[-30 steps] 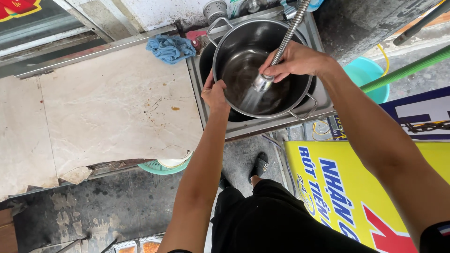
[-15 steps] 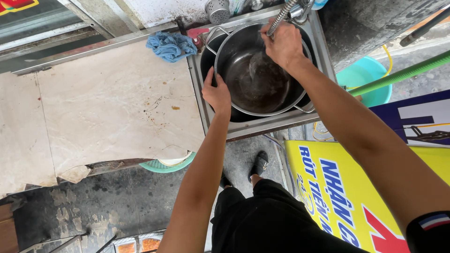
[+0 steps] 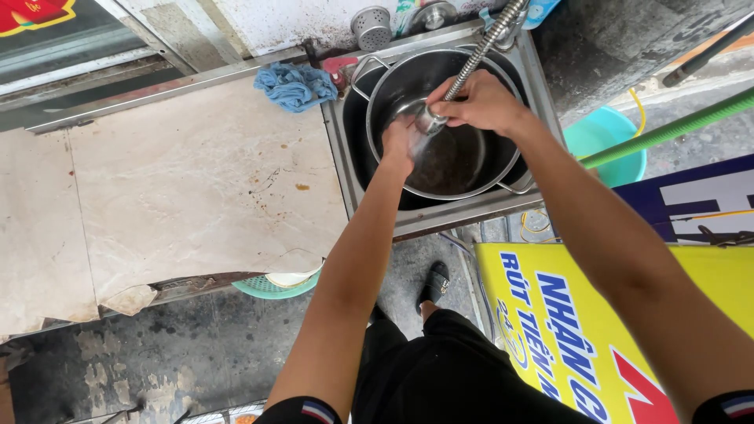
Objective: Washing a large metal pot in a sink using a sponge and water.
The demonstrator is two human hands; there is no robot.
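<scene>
A large steel pot (image 3: 463,169) stands in the metal sink (image 3: 349,169), with dark water in its bottom. My right hand (image 3: 479,102) grips the spray head of a flexible metal hose (image 3: 491,39) that comes down from the tap at the back. Water sprays from the head onto my left hand (image 3: 399,144), which is held over the pot's left rim under the stream, fingers together and holding nothing that I can see.
A blue rag (image 3: 294,85) lies on the worn counter (image 3: 173,188) left of the sink. A perforated metal cup (image 3: 371,27) stands behind the sink. A teal basin (image 3: 609,141), a green hose (image 3: 667,129) and a yellow signboard (image 3: 597,330) are to the right.
My right hand has drawn the spray head from the pot's far rim toward its left side. My left hand has let go of the pot's rim and moved under the spray.
</scene>
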